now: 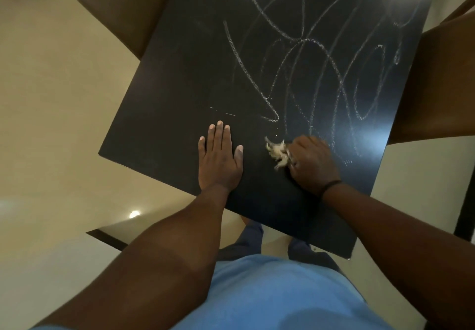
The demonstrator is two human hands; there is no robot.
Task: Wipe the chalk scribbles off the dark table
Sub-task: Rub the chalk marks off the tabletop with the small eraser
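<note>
Floor (59,93): pale and glossy, all around the desk; one small bright light spot reflects on it at the lower left.
Desk (185,78): dark, square top, seen turned at an angle; its far edge is cut off by the top of the frame, and its legs are hidden under the top.
Chairs: one brown chair (120,6) at the far left side and another chair (434,80) at the right side; both are partly cut off or covered by the desk.
Scribbles (334,54): white chalk loops over the right half of the desk; the far ones run out of the frame, and glare makes some lines faint. The left half looks mostly bare, with only a thin short mark.
Shirt (277,296): light blue, at the bottom, cut off by the frame.
Left hand (220,157): lies flat on the desk near its front edge, fingers straight, holding nothing.
Right hand (312,165): fingers curled around the rag, pressing it on the desk at the near end of the scribbles; a dark band is on the wrist.
Rag (277,151): pale, crumpled; only its left part sticks out, the rest is hidden under the hand, and it is blurred.
</note>
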